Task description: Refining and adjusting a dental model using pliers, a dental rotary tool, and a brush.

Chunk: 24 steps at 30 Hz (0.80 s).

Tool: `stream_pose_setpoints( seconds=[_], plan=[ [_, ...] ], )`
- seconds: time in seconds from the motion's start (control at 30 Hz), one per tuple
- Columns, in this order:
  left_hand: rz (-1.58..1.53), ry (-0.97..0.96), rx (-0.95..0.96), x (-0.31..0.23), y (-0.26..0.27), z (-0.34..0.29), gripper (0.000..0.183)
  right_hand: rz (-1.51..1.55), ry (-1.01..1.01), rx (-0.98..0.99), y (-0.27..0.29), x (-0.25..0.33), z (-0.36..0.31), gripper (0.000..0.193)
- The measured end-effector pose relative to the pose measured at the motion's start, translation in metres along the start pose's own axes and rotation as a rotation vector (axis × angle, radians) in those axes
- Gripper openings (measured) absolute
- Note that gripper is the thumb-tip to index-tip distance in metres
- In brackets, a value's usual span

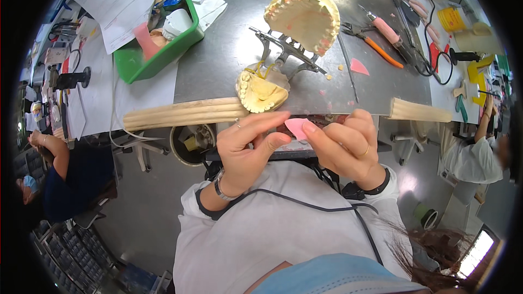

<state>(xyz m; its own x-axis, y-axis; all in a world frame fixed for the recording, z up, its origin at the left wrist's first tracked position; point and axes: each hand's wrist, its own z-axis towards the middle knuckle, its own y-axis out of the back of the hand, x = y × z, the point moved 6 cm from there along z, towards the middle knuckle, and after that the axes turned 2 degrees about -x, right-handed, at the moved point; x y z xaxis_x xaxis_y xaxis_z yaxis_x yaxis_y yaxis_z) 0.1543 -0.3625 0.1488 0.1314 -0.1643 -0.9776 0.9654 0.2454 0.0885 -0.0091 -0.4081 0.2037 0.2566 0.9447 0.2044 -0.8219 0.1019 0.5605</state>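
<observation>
My right hand (348,144) pinches a small pink piece of wax sheet (297,128) between thumb and forefinger, just in front of the bench edge. Beside it, my left hand (250,144) has its thumb and forefinger apart, with the fingertips close to the wax's left edge; whether they touch it I cannot tell. Straight ahead on the bench stands a metal articulator (286,49), opened out. It carries one cream dental cast (302,16) at its far end and a yellowish cast with teeth (264,92) nearest my hands.
A green bin (188,43) full of bits and papers (117,8) stands at the left. Pliers with orange handles (381,49), a pink-gripped handpiece (387,30) and another wax scrap (359,66) lie at the right. Wooden strips (180,115) line the front edge. Co-workers sit on both sides.
</observation>
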Motion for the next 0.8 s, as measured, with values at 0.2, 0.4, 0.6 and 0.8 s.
stream_pose_setpoints(
  seconds=[0.2,0.4,0.6,0.8],
  plan=[
    [-0.258,0.188,0.092,0.003,-0.012,-0.002,0.036,0.117,-0.064,0.084,-0.013,0.0,0.01,0.033],
    [-0.309,0.073,0.178,0.0,-0.012,0.0,0.025,0.487,-0.443,0.145,-0.019,-0.018,0.008,0.035],
    [-0.143,0.11,0.148,0.005,-0.008,0.001,0.023,0.314,-0.242,0.259,-0.024,-0.01,0.016,0.035],
    [-0.2,0.229,0.226,0.0,-0.006,0.0,0.022,0.159,-0.121,0.317,-0.033,-0.011,0.011,0.032]
  ],
)
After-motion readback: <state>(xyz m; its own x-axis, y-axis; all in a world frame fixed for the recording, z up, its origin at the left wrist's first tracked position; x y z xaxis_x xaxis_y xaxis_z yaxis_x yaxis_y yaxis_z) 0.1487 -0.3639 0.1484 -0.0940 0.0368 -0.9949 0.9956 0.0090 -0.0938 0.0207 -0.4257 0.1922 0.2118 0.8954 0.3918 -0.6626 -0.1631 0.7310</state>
